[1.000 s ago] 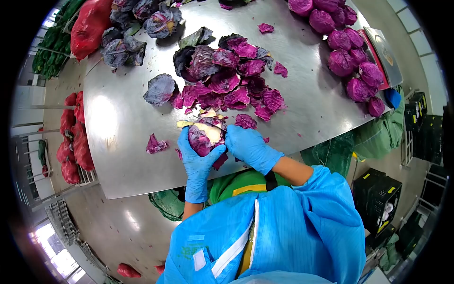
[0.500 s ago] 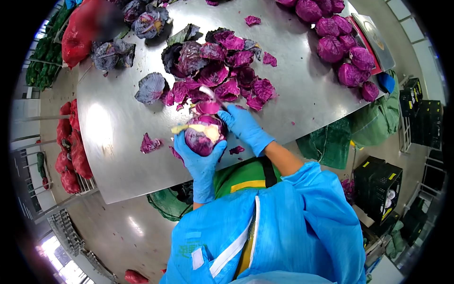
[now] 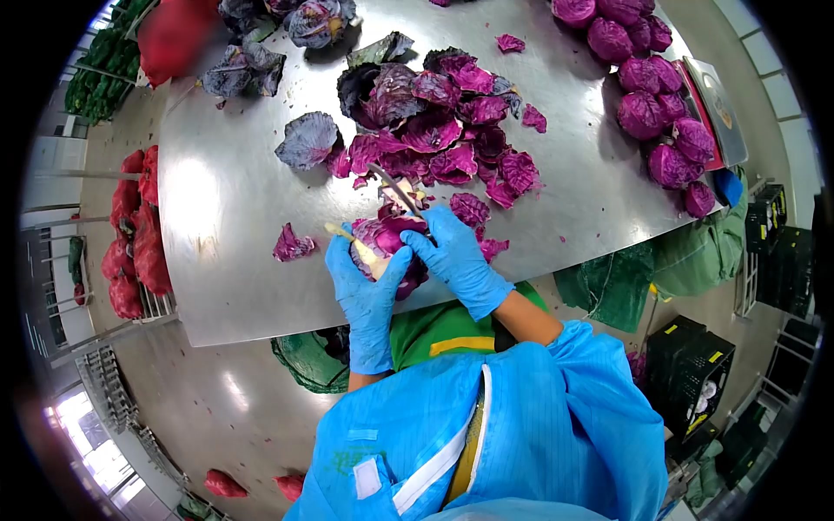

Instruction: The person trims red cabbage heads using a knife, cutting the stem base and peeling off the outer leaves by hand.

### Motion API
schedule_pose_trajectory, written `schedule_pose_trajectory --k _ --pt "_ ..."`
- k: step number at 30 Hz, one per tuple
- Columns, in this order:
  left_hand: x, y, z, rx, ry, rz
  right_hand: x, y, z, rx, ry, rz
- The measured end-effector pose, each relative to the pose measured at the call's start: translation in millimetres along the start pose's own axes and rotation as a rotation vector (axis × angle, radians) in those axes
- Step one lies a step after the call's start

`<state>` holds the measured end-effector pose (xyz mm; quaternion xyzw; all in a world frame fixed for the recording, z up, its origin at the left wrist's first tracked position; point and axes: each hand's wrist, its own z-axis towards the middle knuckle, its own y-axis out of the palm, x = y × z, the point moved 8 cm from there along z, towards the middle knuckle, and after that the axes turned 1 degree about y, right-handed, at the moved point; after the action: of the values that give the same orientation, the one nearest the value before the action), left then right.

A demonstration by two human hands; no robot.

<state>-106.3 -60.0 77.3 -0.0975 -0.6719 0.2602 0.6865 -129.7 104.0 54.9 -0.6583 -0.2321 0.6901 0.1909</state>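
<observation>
My left hand (image 3: pixel 367 300), in a blue glove, is wrapped round a red cabbage (image 3: pixel 373 258) from the left and below. Its pale cut stem end shows between the fingers. My right hand (image 3: pixel 458 265), gloved the same way, grips a knife (image 3: pixel 398 192) whose narrow blade points up and left, over the cabbage. The right thumb presses at a purple leaf on the cabbage's right side. Just beyond lies a heap of stripped purple leaves (image 3: pixel 434 132) on the steel table (image 3: pixel 230 291). A single torn leaf (image 3: pixel 294 244) lies to the left.
Trimmed red cabbages (image 3: pixel 640 113) are grouped at the table's right, beside a flat panel (image 3: pixel 714 108). Dark untrimmed cabbages (image 3: pixel 320 22) sit at the back left. Red net sacks (image 3: pixel 150 247) stand left of the table, and black crates (image 3: pixel 689 373) at the right.
The cabbage has turned in my left hand, its pale stem end now facing left and down. My right hand has come onto a leaf at its side. The view has shifted, and more loose leaves lie nearby.
</observation>
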Motion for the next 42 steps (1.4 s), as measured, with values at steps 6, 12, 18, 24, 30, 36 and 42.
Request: schedule_pose_trajectory --k 6,12,18,24,30,36,42 --pt "19 12 6 -0.021 0.199 0.218 21 0 -4 0.059 0.017 -0.023" --pt "8 11 9 -0.01 0.119 0.069 28 8 10 0.013 -0.042 -0.004" --pt "13 4 -4 -0.244 0.351 0.059 109 -62 40 0.233 0.264 0.125" --pt "25 4 16 -0.248 0.317 0.206 19 -73 9 0.223 -0.207 0.198" --pt "11 16 3 -0.122 0.146 0.294 8 -48 -21 -0.034 -0.139 -0.022" --pt "9 28 20 -0.22 0.043 -0.158 19 -57 -4 0.159 -0.195 0.023" --pt "6 31 25 -0.109 0.11 0.053 33 -21 3 -0.074 -0.181 -0.064"
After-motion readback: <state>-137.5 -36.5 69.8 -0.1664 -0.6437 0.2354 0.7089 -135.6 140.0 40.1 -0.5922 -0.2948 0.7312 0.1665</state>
